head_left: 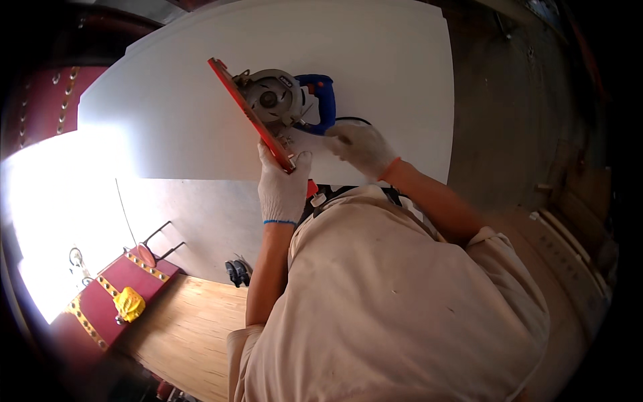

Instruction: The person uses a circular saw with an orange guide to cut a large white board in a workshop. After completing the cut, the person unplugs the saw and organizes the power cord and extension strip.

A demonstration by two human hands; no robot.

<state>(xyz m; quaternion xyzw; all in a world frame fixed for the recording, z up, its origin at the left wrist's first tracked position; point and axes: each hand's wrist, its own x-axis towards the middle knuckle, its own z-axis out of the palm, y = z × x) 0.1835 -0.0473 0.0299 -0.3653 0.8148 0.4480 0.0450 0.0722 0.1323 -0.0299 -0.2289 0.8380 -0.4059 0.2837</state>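
Two gloved hands of mine are at one circular saw (271, 110), which lies over the white board (395, 67) with its silver blade guard (288, 90) turned up toward me. My left hand (281, 191) pinches the nearest end of the saw's red base plate (249, 114), thumb on the side that faces the saw's body, fingers around the outer side. From that grip the saw stretches away from me: the plate's long axis runs slantwise, its far end ahead and to the left, while the saw's body and blue rear handle (326, 104) stand off to the plate's right.

That handle is what the right hand (365, 149) is nearest to. It is just to the right of the saw and a little closer to me than the handle's lower end, so I judge it far better placed for the handle than my left. Its fingers curl inward, but they are blurred, and I cannot tell whether they pinch anything. A dark cord (353, 120) curves to the right of the saw, just beyond that hand. Well left of the saw and nearer my side, a yellow bundle (129, 303) lies against a maroon panel (147, 275).
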